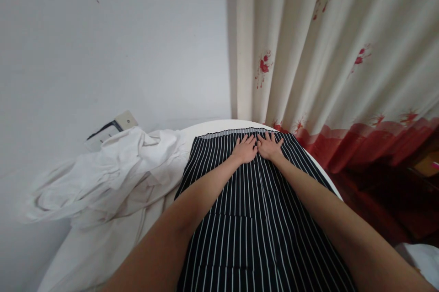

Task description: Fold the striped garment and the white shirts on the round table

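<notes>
Both hands lay flat, palms down, on a dark striped cloth (236, 200). The left hand (245, 148) and the right hand (269, 146) were placed side by side near the cloth's far edge, fingers spread and directed away from the body; neither hand pinched the fabric. The palms, and the fabric beneath them, were hidden.

The striped cloth was spread over a white desk (219, 124) and extended from just beyond the fingertips back between the forearms. Its near end was cut off by the lower border of the view, and the forearms covered parts of both sides. Just beyond the left hand, a paler strip showed along the far edge. A rectangular outline, possibly a pocket, was visible nearer the body than the hands.

To the left of the hands, a white cloth (116, 159) lay heaped; its folds concealed its shape. Behind it, a pale fitting (126, 120) and a dark-edged item (107, 132) were partly covered and could not be identified. A wall (137, 45) stood beyond.

Ahead and to the right of the hands hung a flowered curtain (302, 54). The area below it was too dark to resolve. Beyond the right forearm, a white object (420, 257) was cut off by the border.
</notes>
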The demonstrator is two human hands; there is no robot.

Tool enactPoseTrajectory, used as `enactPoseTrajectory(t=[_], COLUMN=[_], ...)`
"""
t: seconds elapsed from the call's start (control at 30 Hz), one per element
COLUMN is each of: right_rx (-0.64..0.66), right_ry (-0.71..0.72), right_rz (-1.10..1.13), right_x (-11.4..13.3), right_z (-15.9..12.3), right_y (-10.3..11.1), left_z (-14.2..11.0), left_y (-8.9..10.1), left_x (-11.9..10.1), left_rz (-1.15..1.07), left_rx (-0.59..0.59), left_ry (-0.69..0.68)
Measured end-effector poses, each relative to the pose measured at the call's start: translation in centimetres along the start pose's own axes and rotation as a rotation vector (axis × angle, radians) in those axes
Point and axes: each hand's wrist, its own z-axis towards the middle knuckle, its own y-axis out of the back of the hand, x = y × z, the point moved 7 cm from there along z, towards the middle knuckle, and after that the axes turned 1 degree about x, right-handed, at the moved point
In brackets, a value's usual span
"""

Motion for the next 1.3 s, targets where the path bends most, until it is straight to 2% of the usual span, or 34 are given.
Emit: enactPoseTrajectory(t=[0.13,0.27,0.33,0.4,0.5,0.6,0.67,0.77,0.87,0.93,1.03,1.17,1.3], right_rx=[0.023,0.028,0.022,0.018,0.005,-0.039,-0.126,-0.242,-0.206,-0.145,-0.065,-0.039,-0.044], right_ry=[-0.004,-0.026,-0.032,-0.031,-0.019,-0.03,-0.035,0.068,0.193,0.229,0.248,0.224,0.224], right_rz=[0.014,0.016,0.023,0.03,0.039,0.083,0.115,0.086,0.068,0.089,0.093,0.071,0.059], right_x=[-0.1,-0.2,-0.1,-0.2,-0.4,-0.6,-0.3,2.5,7.0,9.7,12.2,12.7,12.5], right_z=[0.3,0.4,0.3,0.2,0.1,-0.3,-0.9,-3.0,-6.2,-8.3,-10.6,-11.6,-11.3], right_y=[-0.2,-0.3,-0.3,-0.2,0.0,0.5,1.3,2.5,2.1,1.2,-0.4,-1.5,-1.7], left_z=[0.2,0.3,-0.3,-1.9,-6.9,-14.5,-20.2,-27.4,-31.2,-31.9,-31.1,-30.0,-32.2], left_y=[-0.2,-0.1,0.7,2.4,5.8,8.6,9.9,10.4,10.0,9.7,9.5,10.6,13.2], left_x=[0.5,1.0,1.5,2.2,3.4,5.6,7.8,10.8,12.8,13.3,13.5,14.9,18.0], left_rz=[0.004,-0.024,-0.047,-0.058,-0.02,0.049,0.098,0.195,0.223,0.202,0.175,0.14,0.109], left_rx=[0.022,0.092,0.085,0.034,-0.061,-0.116,-0.16,-0.174,-0.193,-0.246,-0.304,-0.334,-0.514], left_ry=[0.032,0.093,0.133,0.154,0.132,0.141,0.191,0.219,0.272,0.346,0.459,0.553,0.703])
